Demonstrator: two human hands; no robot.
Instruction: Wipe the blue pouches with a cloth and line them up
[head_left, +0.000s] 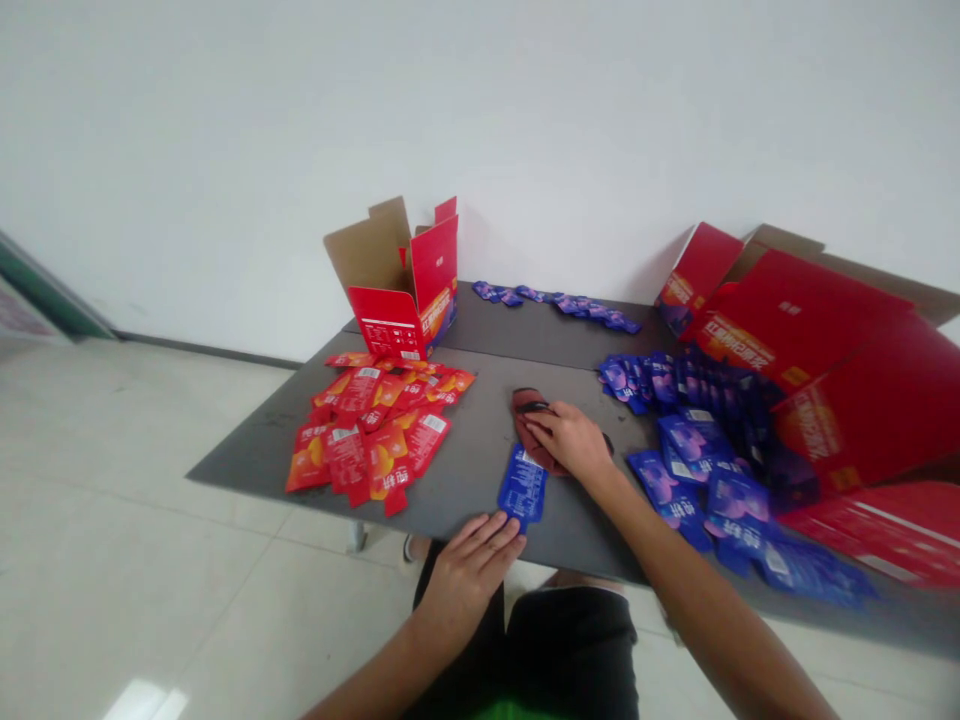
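Observation:
My right hand (571,438) rests on a dark red pouch-like object (527,420) in the middle of the grey table (480,440), fingers curled over it. A blue sachet (523,487) lies just under and in front of that hand. At the table's near edge, my left hand (471,565) lies flat with fingers stretched out. Its fingertips touch the blue sachet's lower end.
A pile of red sachets (379,425) lies at the left, in front of an open red carton (401,285). Several blue sachets (697,440) cover the right side, beside flattened red cartons (810,350). More blue sachets (559,302) line the far edge by the white wall.

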